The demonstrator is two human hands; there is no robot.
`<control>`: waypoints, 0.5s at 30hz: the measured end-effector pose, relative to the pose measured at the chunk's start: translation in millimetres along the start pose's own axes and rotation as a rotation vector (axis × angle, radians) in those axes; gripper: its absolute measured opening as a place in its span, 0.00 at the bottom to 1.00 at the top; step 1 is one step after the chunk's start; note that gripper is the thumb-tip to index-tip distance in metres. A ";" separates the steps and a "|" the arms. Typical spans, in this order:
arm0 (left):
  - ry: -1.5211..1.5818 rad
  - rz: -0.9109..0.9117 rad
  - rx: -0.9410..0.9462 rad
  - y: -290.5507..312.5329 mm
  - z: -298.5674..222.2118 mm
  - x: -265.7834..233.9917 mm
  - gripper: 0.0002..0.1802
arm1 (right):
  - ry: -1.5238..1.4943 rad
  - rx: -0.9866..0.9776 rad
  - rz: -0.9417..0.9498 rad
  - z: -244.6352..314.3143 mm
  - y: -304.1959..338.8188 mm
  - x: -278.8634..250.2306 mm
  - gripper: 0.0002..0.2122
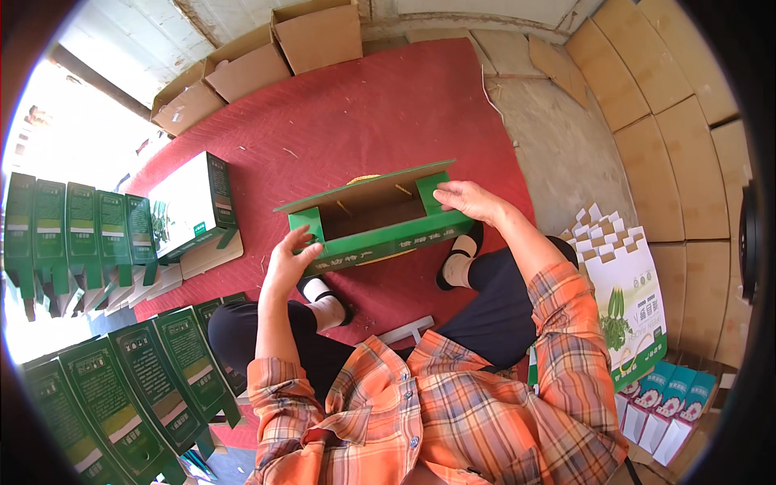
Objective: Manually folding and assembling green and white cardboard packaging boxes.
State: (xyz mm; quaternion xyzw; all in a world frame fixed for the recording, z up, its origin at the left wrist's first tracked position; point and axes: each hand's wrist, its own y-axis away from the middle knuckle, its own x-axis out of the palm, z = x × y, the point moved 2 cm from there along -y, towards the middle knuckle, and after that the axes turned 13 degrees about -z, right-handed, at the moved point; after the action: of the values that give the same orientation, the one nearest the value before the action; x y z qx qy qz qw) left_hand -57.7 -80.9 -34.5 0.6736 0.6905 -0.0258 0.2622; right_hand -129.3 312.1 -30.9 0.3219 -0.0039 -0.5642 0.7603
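A green cardboard carton [388, 239] stands in front of me with its long top side uncovered, showing a bare brown inside. Its long far flap is raised, with yellow cord showing beyond it. Small green end flaps stand at both ends. My left hand [288, 260] is at the left end, fingers curved and apart, thumb close to the carton's corner. My right hand [472, 200] is closed over the right end, fingertips on the green end flap and the near corner. Its palm side is hidden.
Flat green cartons [137, 388] stand in rows at my left, beside a white-and-green carton [187, 206]. Brown boxes [317, 39] line the back; more brown boxes [695, 153] are stacked at right. White-and-green cartons [626, 291] sit by my right arm. Red carpet [388, 105] covers the floor.
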 end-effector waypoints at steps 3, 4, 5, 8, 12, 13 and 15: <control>-0.107 -0.253 0.029 -9.7 1.3 12.7 0.29 | 0.082 -0.089 -0.186 -10.8 -3.0 6.2 0.28; -0.107 -0.252 0.030 -11.2 2.1 18.2 0.29 | 0.238 -0.126 -0.234 -8.5 -3.2 7.5 0.24; -0.241 -0.333 0.156 -11.8 0.3 21.5 0.25 | 0.246 -0.209 -0.355 -5.9 -0.7 13.0 0.15; -0.447 -0.486 0.377 -13.0 1.8 35.6 0.17 | 0.595 -0.385 -0.548 4.6 6.6 23.8 0.10; -0.711 -0.573 0.578 -3.6 -0.5 53.0 0.20 | 0.721 -0.509 -0.655 1.0 3.1 36.6 0.09; -0.692 -0.482 0.628 6.4 -13.2 59.8 0.25 | 0.748 -0.483 -0.628 -3.9 0.0 36.9 0.09; -0.724 -0.330 0.666 26.5 -32.1 70.8 0.37 | 0.787 -0.473 -0.622 -0.4 0.4 37.1 0.09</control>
State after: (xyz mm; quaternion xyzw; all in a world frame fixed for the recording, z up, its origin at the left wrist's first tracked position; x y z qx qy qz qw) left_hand -40.0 -1.0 -26.5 0.5506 0.6069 -0.5166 0.2483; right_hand -115.3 280.4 -44.3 0.3147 0.5025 -0.5848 0.5536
